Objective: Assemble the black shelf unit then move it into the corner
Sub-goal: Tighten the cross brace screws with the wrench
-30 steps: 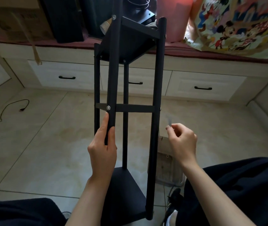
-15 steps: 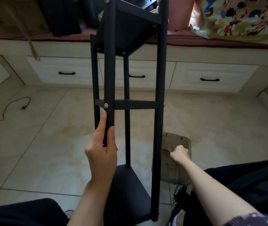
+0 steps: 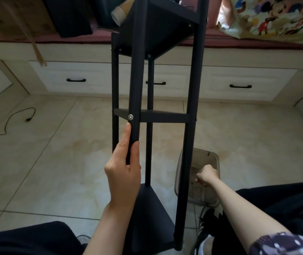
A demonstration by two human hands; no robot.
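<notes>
- Head view: the black shelf unit (image 3: 158,115) stands on the floor between the person's knees, at centre. The left hand (image 3: 124,173) grips its near-left post (image 3: 135,100). The right hand (image 3: 206,174) reaches into the clear bin (image 3: 212,159) at near right, fingers curled, seemingly pinching a small part.
- Risk: one hand alone steadies the tall frame; a loosened hold could let it tip toward the white drawers (image 3: 246,83).
- Writing: none is legible; the cartoon-print fabric (image 3: 276,17) at far right shows figures only.
</notes>
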